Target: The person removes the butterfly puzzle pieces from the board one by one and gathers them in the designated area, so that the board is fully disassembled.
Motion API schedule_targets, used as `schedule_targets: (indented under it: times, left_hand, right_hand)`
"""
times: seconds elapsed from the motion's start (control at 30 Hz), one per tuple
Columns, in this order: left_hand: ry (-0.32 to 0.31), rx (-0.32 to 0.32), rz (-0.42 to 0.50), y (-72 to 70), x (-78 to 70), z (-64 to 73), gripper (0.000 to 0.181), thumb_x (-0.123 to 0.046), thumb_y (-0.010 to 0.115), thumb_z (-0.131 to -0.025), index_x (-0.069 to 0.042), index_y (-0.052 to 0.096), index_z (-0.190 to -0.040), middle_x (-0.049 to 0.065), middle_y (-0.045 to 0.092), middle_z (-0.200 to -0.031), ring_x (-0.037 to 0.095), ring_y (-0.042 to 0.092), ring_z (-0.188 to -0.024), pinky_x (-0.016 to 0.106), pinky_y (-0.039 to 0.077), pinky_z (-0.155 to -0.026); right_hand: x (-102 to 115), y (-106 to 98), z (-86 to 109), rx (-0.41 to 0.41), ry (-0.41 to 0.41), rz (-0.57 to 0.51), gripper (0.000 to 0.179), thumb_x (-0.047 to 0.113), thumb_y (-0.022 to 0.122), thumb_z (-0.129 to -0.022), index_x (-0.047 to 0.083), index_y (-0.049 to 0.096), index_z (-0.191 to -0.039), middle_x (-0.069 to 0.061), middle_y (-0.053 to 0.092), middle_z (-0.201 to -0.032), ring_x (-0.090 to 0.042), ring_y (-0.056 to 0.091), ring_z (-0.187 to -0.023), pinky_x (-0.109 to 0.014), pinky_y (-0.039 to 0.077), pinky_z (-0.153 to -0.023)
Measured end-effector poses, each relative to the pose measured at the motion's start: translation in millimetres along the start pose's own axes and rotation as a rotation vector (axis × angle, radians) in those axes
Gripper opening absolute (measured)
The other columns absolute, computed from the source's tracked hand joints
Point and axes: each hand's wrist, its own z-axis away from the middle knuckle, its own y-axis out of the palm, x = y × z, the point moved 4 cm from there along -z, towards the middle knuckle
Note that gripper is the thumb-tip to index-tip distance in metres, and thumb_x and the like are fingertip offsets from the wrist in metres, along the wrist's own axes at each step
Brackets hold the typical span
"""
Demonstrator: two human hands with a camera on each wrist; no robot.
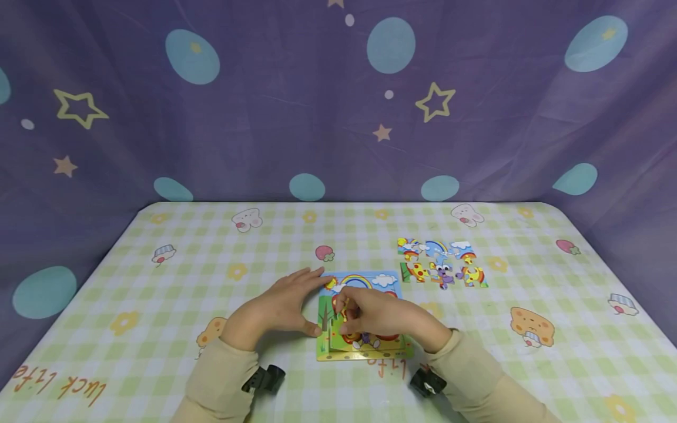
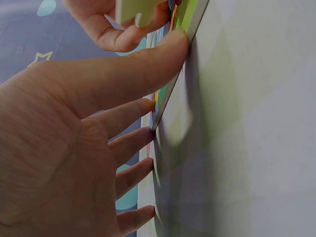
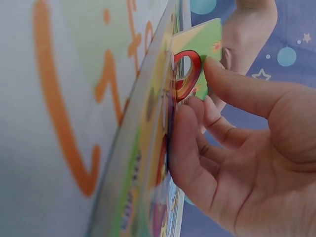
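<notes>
A jigsaw puzzle board (image 1: 365, 355) with a rainbow, cloud and animal picture lies flat on the table in front of me. My right hand (image 1: 372, 311) is over its middle and pinches a green puzzle piece (image 3: 210, 42) between thumb and fingers. In the right wrist view this piece, with a red curved shape on it, stands tilted up from the board. At the board's left edge rests my left hand (image 1: 282, 302), fingers spread and fairly straight. Its thumb (image 2: 170, 47) touches the board's edge in the left wrist view.
Several loose puzzle pieces (image 1: 443, 271) lie in two rows beyond the board to the right. A checked tablecloth (image 1: 174, 305) with printed cartoons covers the table. Behind it hangs a purple curtain (image 1: 264, 135) with stars and ovals. Both wrists wear black camera mounts (image 1: 264, 379).
</notes>
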Motion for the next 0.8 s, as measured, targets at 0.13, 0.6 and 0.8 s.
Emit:
schedule_targets:
  times: [0.13, 0.6, 0.8]
  left_hand:
    - [0.002, 0.001, 0.002, -0.6, -0.9, 0.8, 0.091, -0.026, 0.088, -0.073, -0.015, 0.042, -0.151, 0.009, 0.027, -0.161, 0.035, 0.018, -0.148, 0.057, 0.015, -0.119]
    - [0.006, 0.000, -0.005, 0.3, -1.3, 1.8, 0.090, -0.025, 0.087, -0.074, -0.014, 0.042, -0.151, 0.010, 0.027, -0.161, 0.035, 0.018, -0.149, 0.058, 0.015, -0.118]
    - [0.008, 0.002, -0.003, 0.8, -0.9, 1.3, 0.090, -0.026, 0.087, -0.075, -0.015, 0.041, -0.152, 0.009, 0.026, -0.162, 0.035, 0.018, -0.149, 0.058, 0.016, -0.118]
  right_hand:
    - [0.5, 2.0, -0.1, -0.024, 0.033, 0.023, 0.025, 0.015, 0.074, -0.090, 0.010, 0.056, -0.108, -0.001, 0.058, -0.074, -0.012, 0.050, -0.060, -0.025, 0.042, -0.057]
    - [3.8, 4.4, -0.1, -0.034, 0.027, 0.072, 0.035, 0.013, 0.081, -0.083, 0.013, 0.053, -0.104, -0.002, 0.055, -0.080, -0.012, 0.048, -0.066, -0.026, 0.040, -0.061]
    - [4.7, 3.1, 1.6, -0.038, 0.020, 0.081, 0.031, 0.005, 0.077, -0.086, 0.012, 0.053, -0.105, 0.000, 0.058, -0.083, -0.012, 0.052, -0.069, -0.027, 0.045, -0.063]
